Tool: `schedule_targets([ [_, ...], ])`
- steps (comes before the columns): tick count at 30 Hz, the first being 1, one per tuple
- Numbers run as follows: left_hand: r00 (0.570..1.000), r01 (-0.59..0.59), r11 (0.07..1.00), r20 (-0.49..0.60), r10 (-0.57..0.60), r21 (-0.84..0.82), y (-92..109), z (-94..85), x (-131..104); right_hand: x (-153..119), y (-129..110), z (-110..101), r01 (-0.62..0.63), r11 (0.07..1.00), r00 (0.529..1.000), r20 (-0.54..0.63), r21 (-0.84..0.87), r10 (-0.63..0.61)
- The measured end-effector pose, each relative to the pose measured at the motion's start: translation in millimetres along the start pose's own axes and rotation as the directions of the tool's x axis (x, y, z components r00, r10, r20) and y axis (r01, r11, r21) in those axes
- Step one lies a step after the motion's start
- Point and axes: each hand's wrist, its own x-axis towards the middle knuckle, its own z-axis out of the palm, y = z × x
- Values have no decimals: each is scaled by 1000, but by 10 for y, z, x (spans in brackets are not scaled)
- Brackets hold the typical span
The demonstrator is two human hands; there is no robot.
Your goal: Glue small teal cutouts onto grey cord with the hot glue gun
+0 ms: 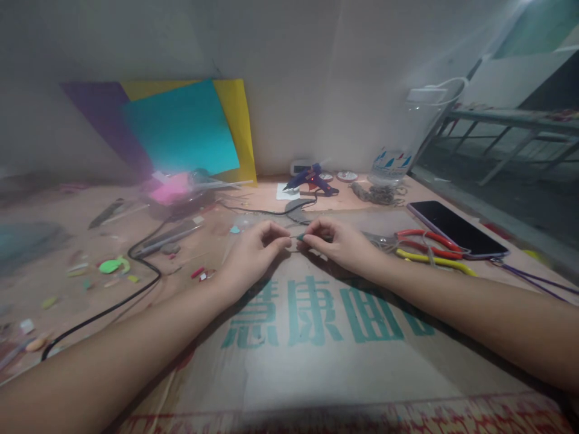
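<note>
My left hand [254, 256] and my right hand [337, 241] face each other just above a cardboard sheet [289, 374] with green printed characters. Between the right thumb and forefinger is a small dark green piece [300, 237], its kind too small to tell. The left thumb and forefinger are pinched together; a thin strand seems to run from them toward the green piece, but what they hold is unclear. Red-handled pliers [429, 238] lie to the right of my right hand, beside a yellow handle [436, 260].
A blue glue gun [310, 179] stands behind my hands, its black cord [136, 292] trailing left among scraps. At the right are a phone [456, 229] and a clear plastic container [391, 163]. Coloured sheets [185, 129] lean on the wall, behind a pink bundle [169, 188].
</note>
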Motion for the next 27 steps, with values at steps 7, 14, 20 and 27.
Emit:
schedule_targets([
  [7,981,-193,944,64,183,268,-37,12,-6,5,18,7,21,1000,1000,-3,12,-21],
  [14,964,-260,912,135,228,316,-36,10,-15,13,26,6,6,999,1000,12,-36,-6],
  [20,975,-219,943,94,202,252,-26,0,-1,-1,14,-7,9,1000,999,39,-18,-9],
  [27,992,-125,979,15,124,160,-19,-18,9,-7,16,-10,1,1000,998,66,16,-2],
])
